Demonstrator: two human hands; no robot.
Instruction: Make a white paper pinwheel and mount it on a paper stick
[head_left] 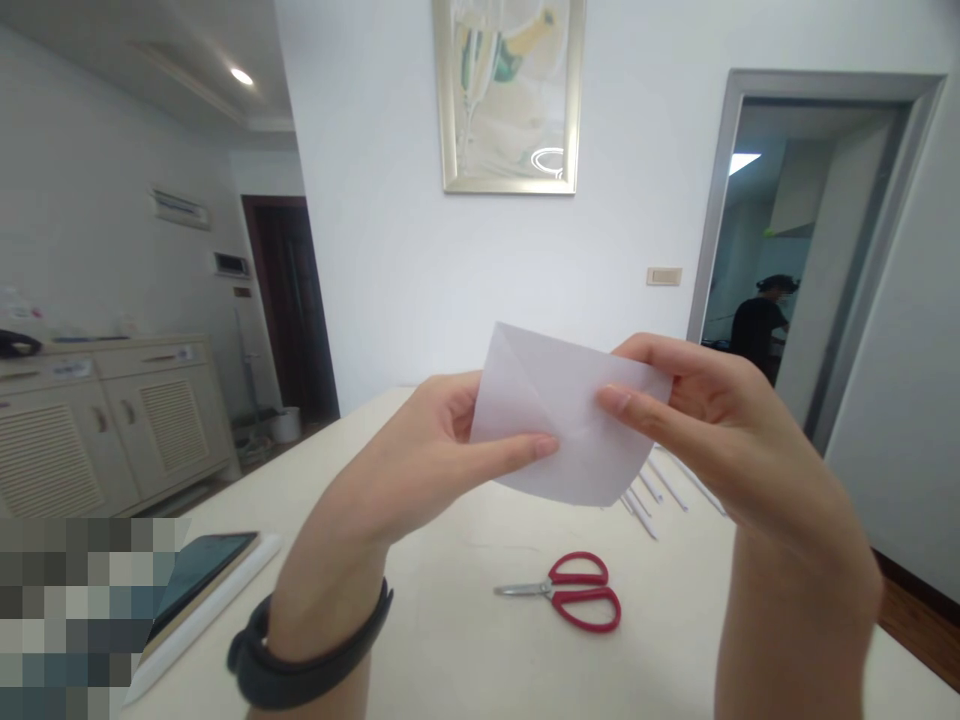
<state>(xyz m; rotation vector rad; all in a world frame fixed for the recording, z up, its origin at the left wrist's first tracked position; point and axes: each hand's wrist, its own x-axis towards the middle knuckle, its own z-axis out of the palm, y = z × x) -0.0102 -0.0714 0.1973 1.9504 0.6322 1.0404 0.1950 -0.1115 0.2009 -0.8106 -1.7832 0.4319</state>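
Observation:
A folded white sheet of paper (570, 420) is held up in the air above a pale table (465, 640), between both hands. My left hand (435, 450) pinches its left side, thumb across the front. A black band sits on that wrist. My right hand (705, 420) pinches the paper's right edge, thumb in front and fingers behind. Creases run across the sheet.
Red-handled scissors (574, 591) lie shut on the table below the paper. Several thin white sticks (660, 490) lie behind it at the right. A phone on a white tray (202, 580) sits at the left edge. Another person (761, 325) stands in the far doorway.

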